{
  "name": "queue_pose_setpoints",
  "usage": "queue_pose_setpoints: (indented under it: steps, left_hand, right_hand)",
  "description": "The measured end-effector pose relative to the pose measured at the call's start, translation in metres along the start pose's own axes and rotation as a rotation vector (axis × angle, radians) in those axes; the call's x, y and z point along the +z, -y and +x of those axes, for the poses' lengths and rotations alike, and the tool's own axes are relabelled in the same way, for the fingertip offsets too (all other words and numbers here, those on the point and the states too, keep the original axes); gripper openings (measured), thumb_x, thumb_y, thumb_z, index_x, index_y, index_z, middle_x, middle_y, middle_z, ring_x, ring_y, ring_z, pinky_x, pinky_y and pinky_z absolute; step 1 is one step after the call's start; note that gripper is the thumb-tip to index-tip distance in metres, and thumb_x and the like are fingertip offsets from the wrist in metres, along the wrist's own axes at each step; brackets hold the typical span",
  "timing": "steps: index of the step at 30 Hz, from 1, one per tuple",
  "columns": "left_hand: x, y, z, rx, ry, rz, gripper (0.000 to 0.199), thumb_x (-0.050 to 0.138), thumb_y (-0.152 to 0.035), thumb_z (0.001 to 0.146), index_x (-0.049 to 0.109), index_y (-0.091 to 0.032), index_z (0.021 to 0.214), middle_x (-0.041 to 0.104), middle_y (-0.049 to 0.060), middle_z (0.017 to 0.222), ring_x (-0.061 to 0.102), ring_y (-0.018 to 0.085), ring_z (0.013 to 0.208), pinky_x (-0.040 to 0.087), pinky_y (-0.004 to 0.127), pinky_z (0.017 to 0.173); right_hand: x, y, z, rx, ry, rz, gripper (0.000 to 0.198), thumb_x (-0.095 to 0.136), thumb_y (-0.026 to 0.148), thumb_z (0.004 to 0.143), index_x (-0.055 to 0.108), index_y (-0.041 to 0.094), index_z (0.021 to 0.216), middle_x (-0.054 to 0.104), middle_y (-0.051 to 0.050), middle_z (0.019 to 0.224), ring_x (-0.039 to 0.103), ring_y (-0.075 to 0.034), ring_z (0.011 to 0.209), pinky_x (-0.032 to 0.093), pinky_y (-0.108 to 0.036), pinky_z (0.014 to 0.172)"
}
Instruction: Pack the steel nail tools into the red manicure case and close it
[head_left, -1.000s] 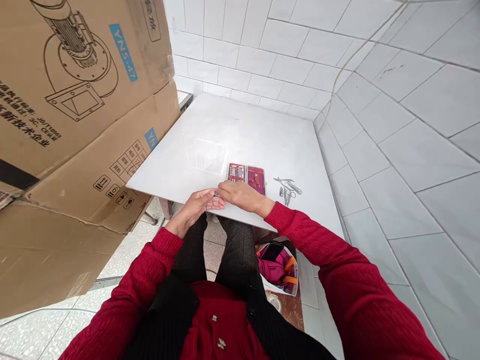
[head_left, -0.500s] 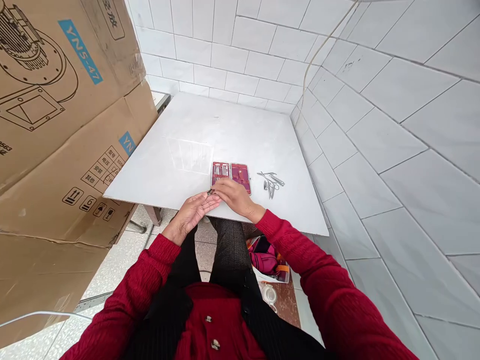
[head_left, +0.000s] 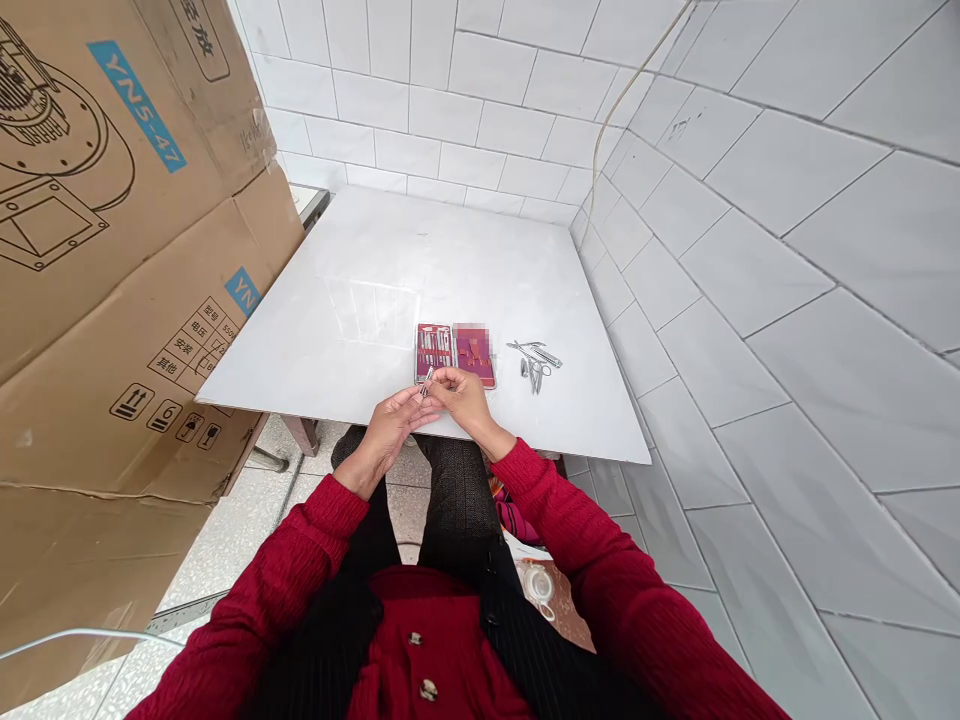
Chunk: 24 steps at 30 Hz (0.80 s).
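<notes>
A small shiny nail clipper (head_left: 427, 380) is pinched in the fingertips of my left hand (head_left: 394, 420), just above the table's near edge. The fingers of my right hand (head_left: 463, 400) close on the same clipper from the other side and cover part of it. Right behind my hands lies an open red manicure case (head_left: 435, 345), with several slim metal tools in its left half. Loose metal tools (head_left: 536, 360), among them scissors, lie in a small pile to the right of the case.
The white table (head_left: 360, 230) stands against tiled walls (head_left: 465, 95). A tall cardboard box (head_left: 165, 290) rises along its left side. Below the near edge, to the right of my legs, are a glass jar (head_left: 538, 582) and a pink bundle (head_left: 516, 520). A cable hangs down the corner.
My right hand has drawn back and lower, showing more of the case. The clipper now stands more upright and in plainer sight between my fingertips. The whole view has shifted slightly.
</notes>
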<state>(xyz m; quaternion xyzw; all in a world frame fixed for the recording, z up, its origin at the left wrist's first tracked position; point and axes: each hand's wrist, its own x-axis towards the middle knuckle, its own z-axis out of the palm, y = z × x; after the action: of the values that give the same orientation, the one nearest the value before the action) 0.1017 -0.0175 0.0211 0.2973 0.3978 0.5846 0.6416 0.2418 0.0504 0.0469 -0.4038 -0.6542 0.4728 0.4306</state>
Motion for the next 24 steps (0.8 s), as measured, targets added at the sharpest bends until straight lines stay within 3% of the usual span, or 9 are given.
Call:
queue_pose_setpoints:
  steps: [6,10,14,19,24]
  left_hand:
    - [-0.003,-0.011,0.004,0.135,-0.093,0.365,0.069,0.081,-0.068,0.077,0.073,-0.013,0.117,0.082,0.011,0.093,0.078,0.027,0.092,0.060,0.046,0.096]
    - [0.000,-0.020,0.008,0.301,-0.126,0.587,0.058,0.074,-0.062,0.083,0.076,-0.016,0.119,0.082,0.008,0.099,0.078,0.026,0.094,0.059,0.043,0.099]
    - [0.003,-0.021,0.009,0.382,-0.114,0.721,0.040,0.069,-0.051,0.089,0.079,-0.019,0.109,0.082,0.006,0.106,0.077,0.024,0.096,0.058,0.039,0.100]
    - [0.004,-0.014,0.016,0.310,-0.120,0.668,0.041,0.069,-0.054,0.085,0.078,-0.018,0.101,0.079,0.003,0.080,0.076,0.022,0.078,0.061,0.037,0.087]
    - [0.005,-0.011,0.026,0.241,-0.109,0.618,0.043,0.071,-0.056,0.080,0.074,-0.017,0.097,0.076,0.002,0.072,0.072,0.019,0.067,0.060,0.033,0.073]
  right_hand:
    - [-0.009,0.003,0.002,-0.056,0.033,-0.171,0.018,0.064,0.034,0.084,0.060,0.021,0.073,0.063,0.003,0.069,0.054,-0.014,0.066,0.042,-0.025,0.065]
    - [-0.012,0.015,-0.003,-0.125,0.148,-0.604,0.012,0.062,0.023,0.088,0.061,0.020,0.077,0.067,0.000,0.078,0.057,-0.015,0.072,0.038,-0.025,0.066]
    - [-0.011,0.026,-0.011,-0.162,0.219,-0.978,0.011,0.058,0.021,0.096,0.068,0.016,0.095,0.071,-0.008,0.096,0.062,-0.019,0.083,0.037,-0.028,0.069]
    - [-0.009,0.031,-0.017,-0.181,0.299,-1.159,0.021,0.052,0.025,0.105,0.067,0.011,0.108,0.070,-0.014,0.104,0.064,-0.023,0.094,0.041,-0.029,0.074]
    - [-0.011,0.035,-0.014,-0.204,0.331,-1.266,0.028,0.045,0.031,0.110,0.064,0.011,0.110,0.068,-0.016,0.107,0.064,-0.025,0.098,0.045,-0.030,0.076]
